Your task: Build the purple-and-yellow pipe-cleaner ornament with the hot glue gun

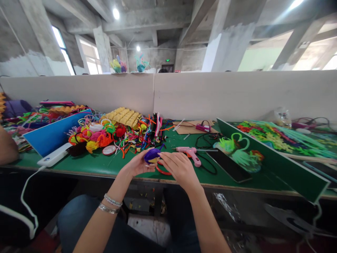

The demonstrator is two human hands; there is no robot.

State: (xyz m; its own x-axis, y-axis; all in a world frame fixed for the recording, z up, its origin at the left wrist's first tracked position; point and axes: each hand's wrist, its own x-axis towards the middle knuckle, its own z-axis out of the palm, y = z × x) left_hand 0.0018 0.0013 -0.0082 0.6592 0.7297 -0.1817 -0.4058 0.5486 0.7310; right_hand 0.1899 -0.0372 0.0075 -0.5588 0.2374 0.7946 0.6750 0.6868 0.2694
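Observation:
My left hand [137, 164] is closed around a small purple and yellow pipe-cleaner piece [152, 155], held just above the green table [105, 164] near its front edge. My right hand [179, 168] meets it from the right, with fingertips pinching the same piece. A red loop of pipe cleaner [162, 171] lies on the table under my hands. A pink glue gun [190, 153] rests just beyond my right hand, its black cord curling to the right.
A heap of coloured pipe cleaners and fuzzy craft pieces [116, 135] fills the table's left middle. A blue board [54, 133] and a white power bank [54, 156] lie left. A phone [229, 166], a green divider [273, 163] and more craftwork sit right. Another person's arm [6, 147] shows at far left.

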